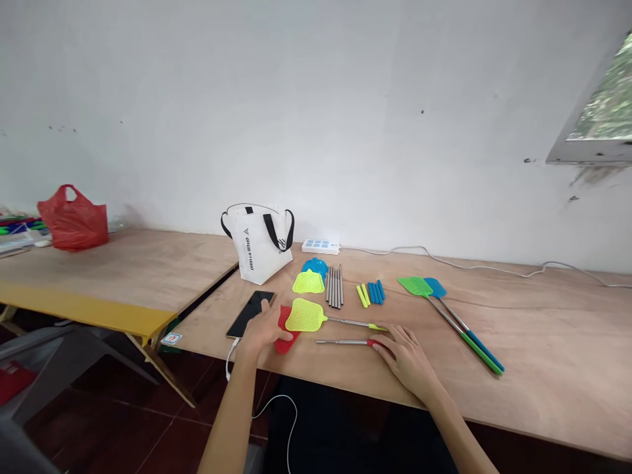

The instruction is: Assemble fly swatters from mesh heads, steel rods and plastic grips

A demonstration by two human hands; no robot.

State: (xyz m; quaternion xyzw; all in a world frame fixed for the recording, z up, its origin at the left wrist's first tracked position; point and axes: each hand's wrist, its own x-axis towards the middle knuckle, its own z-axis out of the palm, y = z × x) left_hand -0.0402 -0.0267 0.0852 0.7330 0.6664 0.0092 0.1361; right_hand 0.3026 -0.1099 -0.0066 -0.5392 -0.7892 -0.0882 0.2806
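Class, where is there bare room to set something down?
Most room: bare tabletop, right of the green swatter and blue swatter. A smaller patch lies between the green swatter and the right hand. Crowded: around the left hand, with the phone, red mesh head and yellow swatter.

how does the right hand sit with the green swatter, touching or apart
Apart: the head view shows bare tabletop plainly between the right hand and the green swatter, along its rod and handle.

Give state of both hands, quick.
Left hand: at red swatter head; grip can't be told.
Right hand: at red handle; grip can't be told.
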